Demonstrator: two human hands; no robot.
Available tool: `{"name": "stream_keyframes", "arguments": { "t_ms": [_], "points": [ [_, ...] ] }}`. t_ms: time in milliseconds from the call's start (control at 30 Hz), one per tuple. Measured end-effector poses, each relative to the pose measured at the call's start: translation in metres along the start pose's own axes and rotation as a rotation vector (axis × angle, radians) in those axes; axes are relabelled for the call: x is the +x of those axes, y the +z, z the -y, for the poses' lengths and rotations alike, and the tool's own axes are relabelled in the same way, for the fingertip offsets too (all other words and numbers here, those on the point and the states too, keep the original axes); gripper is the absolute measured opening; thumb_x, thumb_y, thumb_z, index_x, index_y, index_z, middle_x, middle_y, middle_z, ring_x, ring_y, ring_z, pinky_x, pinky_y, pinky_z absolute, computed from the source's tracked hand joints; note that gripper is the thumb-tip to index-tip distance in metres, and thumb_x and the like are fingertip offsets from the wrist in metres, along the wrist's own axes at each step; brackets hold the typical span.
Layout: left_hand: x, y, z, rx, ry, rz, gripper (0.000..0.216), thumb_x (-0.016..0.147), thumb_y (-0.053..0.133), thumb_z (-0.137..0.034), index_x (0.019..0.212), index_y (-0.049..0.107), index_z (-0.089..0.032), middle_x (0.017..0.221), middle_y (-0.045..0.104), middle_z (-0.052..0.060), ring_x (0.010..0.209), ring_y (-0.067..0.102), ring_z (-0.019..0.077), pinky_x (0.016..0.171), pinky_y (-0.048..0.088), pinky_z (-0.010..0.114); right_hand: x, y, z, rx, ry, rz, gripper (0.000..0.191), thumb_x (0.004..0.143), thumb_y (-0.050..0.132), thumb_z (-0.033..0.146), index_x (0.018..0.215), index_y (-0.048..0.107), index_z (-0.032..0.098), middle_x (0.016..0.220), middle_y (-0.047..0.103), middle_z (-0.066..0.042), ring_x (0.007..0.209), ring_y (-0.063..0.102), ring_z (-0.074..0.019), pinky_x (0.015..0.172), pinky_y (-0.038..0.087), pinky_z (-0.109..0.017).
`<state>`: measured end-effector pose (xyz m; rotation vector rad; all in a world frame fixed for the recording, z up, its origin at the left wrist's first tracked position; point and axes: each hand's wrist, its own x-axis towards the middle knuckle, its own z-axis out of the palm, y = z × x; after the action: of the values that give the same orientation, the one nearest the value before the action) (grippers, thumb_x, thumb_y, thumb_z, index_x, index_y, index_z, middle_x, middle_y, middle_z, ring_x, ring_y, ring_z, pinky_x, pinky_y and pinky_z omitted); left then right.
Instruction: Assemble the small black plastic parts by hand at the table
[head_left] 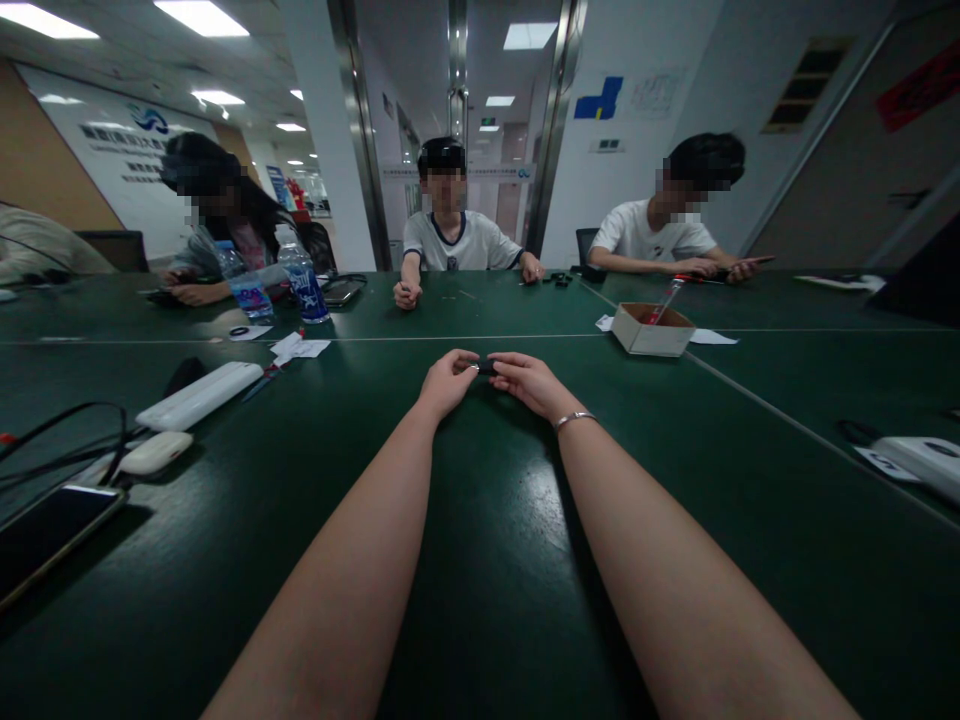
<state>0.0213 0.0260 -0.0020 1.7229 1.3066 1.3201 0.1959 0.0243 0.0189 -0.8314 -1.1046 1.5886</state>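
Piece [487, 367] black | long axis sideways | held: left hand [448, 384], right hand [531, 381]

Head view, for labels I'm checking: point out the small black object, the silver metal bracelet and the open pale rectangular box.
Small black object [487, 367]: head view, on its exposed middle.
Silver metal bracelet [574, 418]: head view, on its visible band.
Open pale rectangular box [649, 340]: head view, on its front wall.

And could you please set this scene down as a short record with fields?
Left hand: fingers on the small dark object
Right hand: fingers on the same small dark object; bracelet on wrist
Object detail: too small to tell
Table: dark green
Left side: phone, two bottles
Ahead, right: open box
Directly across: seated person
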Motion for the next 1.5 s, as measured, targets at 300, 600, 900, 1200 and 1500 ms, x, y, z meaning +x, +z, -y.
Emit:
{"name": "stream_keyframes", "arguments": {
  "t_ms": [300,600,900,1200,1500],
  "points": [
    [-0.007,-0.004,-0.013,-0.003,0.078,-0.042,0.036,0.071,0.063,-0.013,0.106,0.065,-0.019,0.097,0.067,0.005,0.079,0.06,0.0153,0.077,0.048,0.028,0.001,-0.001,-0.001,-0.003,-0.006,-0.004,0.014,0.084,0.066,-0.003,0.089,0.07,0.01,0.08,0.067,-0.009,0.061,0.064,-0.0125,0.057,0.057,-0.018],
    [-0.004,0.0,-0.01,-0.086,-0.003,-0.004,0.024,0.079,0.059,-0.025,0.101,0.065,-0.016,0.075,0.062,0.002,0.069,0.057,0.0136,0.065,0.044,0.024,0.001,0.001,-0.001,-0.008,0.002,-0.014,0.011,0.085,0.066,-0.001,0.087,0.069,0.009,0.079,0.068,-0.01,0.058,0.063,-0.0115,0.054,0.056,-0.016],
    [-0.002,0.0,-0.004,-0.06,-0.079,0.041,0.027,0.088,0.045,-0.031,0.102,0.065,-0.019,0.066,0.058,0.0,0.059,0.051,0.0133,0.055,0.038,0.024,0.0,0.0,0.0,-0.012,0.004,0.022,0.014,0.083,0.067,-0.003,0.088,0.07,0.009,0.083,0.068,-0.01,0.06,0.064,-0.0112,0.056,0.057,-0.015],
    [0.0,0.001,-0.001,-0.019,-0.089,0.023,0.027,0.088,0.045,-0.029,0.103,0.066,-0.021,0.074,0.061,0.001,0.067,0.055,0.0146,0.059,0.04,0.024,-0.001,0.0,0.001,-0.026,0.006,0.015,0.015,0.082,0.067,-0.004,0.089,0.071,0.009,0.087,0.067,-0.01,0.061,0.064,-0.0114,0.058,0.058,-0.016],
    [0.001,0.001,-0.002,-0.03,-0.089,0.02,0.026,0.083,0.048,-0.025,0.101,0.067,-0.021,0.075,0.061,0.001,0.064,0.053,0.014,0.061,0.041,0.024,-0.001,0.0,0.0,-0.022,0.0,0.016,0.016,0.084,0.063,-0.004,0.088,0.07,0.009,0.084,0.067,-0.01,0.061,0.063,-0.0117,0.057,0.057,-0.017]
  ]
}}
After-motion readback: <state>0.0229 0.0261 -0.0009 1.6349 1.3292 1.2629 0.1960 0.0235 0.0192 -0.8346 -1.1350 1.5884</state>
